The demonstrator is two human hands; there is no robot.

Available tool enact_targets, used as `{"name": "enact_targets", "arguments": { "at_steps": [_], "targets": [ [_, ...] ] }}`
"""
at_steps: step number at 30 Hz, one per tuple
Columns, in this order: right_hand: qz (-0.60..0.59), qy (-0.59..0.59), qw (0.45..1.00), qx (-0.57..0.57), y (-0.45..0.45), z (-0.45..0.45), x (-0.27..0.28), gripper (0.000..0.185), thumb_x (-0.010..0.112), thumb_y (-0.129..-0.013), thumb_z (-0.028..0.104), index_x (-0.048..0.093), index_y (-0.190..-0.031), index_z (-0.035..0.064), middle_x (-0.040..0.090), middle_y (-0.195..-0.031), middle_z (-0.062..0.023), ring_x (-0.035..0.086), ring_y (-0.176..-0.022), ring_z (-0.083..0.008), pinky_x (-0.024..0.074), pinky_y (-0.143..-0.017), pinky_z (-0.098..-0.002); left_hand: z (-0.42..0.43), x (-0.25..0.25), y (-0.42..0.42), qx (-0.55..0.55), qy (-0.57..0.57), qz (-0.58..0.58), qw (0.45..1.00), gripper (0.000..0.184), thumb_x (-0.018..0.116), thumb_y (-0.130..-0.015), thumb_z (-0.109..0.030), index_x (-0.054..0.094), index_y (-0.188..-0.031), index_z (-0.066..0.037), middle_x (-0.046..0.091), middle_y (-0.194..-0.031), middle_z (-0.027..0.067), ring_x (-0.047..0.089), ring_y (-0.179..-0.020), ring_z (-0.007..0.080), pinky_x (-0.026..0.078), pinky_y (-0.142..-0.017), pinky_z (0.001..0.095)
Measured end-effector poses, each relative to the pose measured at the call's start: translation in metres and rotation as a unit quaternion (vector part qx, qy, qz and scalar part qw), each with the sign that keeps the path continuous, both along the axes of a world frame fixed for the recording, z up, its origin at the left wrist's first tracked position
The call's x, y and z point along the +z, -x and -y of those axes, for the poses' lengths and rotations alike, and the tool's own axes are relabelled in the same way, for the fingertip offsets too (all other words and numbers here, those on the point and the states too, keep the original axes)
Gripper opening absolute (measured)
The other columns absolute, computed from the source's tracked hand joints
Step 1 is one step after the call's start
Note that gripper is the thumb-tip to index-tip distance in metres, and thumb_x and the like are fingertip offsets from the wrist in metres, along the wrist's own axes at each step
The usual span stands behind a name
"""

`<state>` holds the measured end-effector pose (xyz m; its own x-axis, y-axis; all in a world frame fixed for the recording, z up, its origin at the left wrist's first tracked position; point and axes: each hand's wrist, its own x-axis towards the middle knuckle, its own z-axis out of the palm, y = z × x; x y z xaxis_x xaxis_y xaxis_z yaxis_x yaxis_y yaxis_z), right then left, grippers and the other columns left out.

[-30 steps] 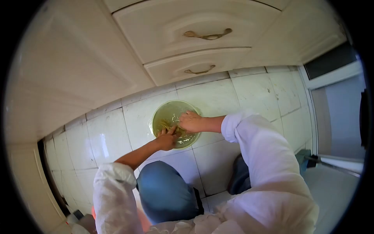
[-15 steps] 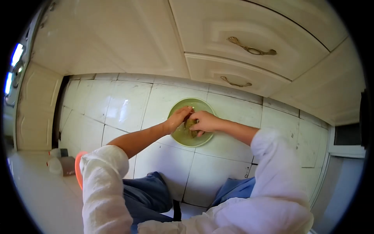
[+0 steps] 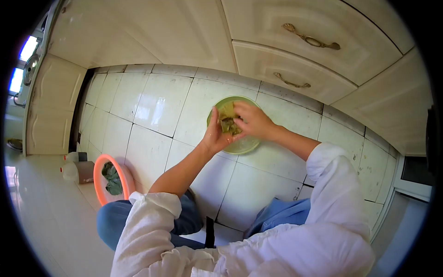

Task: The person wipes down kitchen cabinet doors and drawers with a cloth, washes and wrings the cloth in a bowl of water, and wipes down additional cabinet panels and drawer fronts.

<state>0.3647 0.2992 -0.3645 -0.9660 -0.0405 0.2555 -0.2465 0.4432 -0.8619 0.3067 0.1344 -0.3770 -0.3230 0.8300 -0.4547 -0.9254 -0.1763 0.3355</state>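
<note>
A round light-green basin (image 3: 247,147) stands on the tiled floor, with what looks like water in it. Over it, my left hand (image 3: 215,135) is turned palm up, thumb raised, supporting a yellow-green, leaf-like piece (image 3: 226,112) with darker crumpled patches. From the right, my right hand (image 3: 255,121) reaches onto the same piece, its thumb and fingers curved around the piece's right side. The left fingers lie partly hidden under the piece and the right hand. Its exact kind is too unclear to tell.
An orange-rimmed basin (image 3: 130,181) holding dark green leafy or cloth-like material (image 3: 112,177) stands at my left knee. Two capped plastic jugs (image 3: 77,171) are beyond it. Cream cabinets (image 3: 295,69) with metal handles border the far side of the floor.
My left hand has turned palm up, and the yellow-green piece now lies spread higher between both hands. The view has shifted, bringing the orange-rimmed basin's contents into sight.
</note>
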Motion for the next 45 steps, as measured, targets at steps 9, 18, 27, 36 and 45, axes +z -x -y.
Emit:
{"name": "enact_targets", "arguments": {
  "at_steps": [9,18,27,36,45],
  "targets": [
    [0.048,-0.13,0.988,0.067,-0.02,-0.036,-0.004,0.037,0.054,-0.071,-0.004,0.056,-0.107,0.0047,0.045,-0.133,-0.01,0.046,-0.119,-0.029,0.0386,-0.099,-0.0428,0.006,-0.009,0.035,-0.124,0.151,-0.048,0.98,0.034,0.06,-0.084,0.002,0.05,-0.116,-0.007,0.057,-0.106,0.0071,0.059,-0.096,0.0203,0.052,-0.09,0.0455],
    [-0.296,-0.317,0.895,0.102,-0.003,-0.013,0.001,0.045,0.058,-0.083,0.01,0.046,-0.126,0.0133,0.047,-0.131,-0.0091,0.046,-0.121,-0.0303,0.0405,-0.099,-0.0425,-0.007,0.02,0.048,-0.47,0.104,-0.112,0.869,0.02,0.072,-0.078,-0.018,0.057,-0.089,-0.011,0.049,-0.071,-0.0003,0.051,-0.064,0.0114,0.054,-0.059,0.0342],
    [-0.022,-0.243,0.962,0.125,0.009,-0.001,-0.014,0.022,0.065,-0.074,0.014,0.058,-0.094,0.0086,0.062,-0.092,-0.0114,0.063,-0.086,-0.0318,0.0519,-0.068,-0.0397,-0.02,0.028,0.037,-0.499,0.3,-0.345,0.736,0.025,0.072,-0.075,-0.019,0.051,-0.064,-0.014,0.038,-0.05,-0.0019,0.032,-0.036,0.0091,0.024,-0.035,0.0246],
    [0.387,-0.068,0.915,0.092,0.022,0.007,-0.033,0.012,0.055,-0.075,0.012,0.058,-0.075,0.0001,0.062,-0.072,-0.0177,0.065,-0.063,-0.028,0.0496,-0.052,-0.0392,-0.015,0.02,0.015,-0.285,0.349,-0.837,0.31,0.015,0.06,-0.072,-0.007,0.051,-0.084,-0.008,0.06,-0.075,0.0132,0.061,-0.073,0.0351,0.048,-0.059,0.045],
    [0.017,-0.111,0.993,-0.025,-0.025,0.001,-0.019,0.071,0.064,-0.075,0.013,0.028,-0.135,-0.0037,0.044,-0.129,-0.0254,0.04,-0.127,-0.0364,0.0303,-0.108,-0.0481,-0.014,0.028,0.052,-0.247,0.374,-0.535,0.716,0.014,0.064,-0.082,-0.014,0.05,-0.079,-0.01,0.049,-0.057,0.002,0.049,-0.046,0.0171,0.036,-0.04,0.0304]
  ]
}}
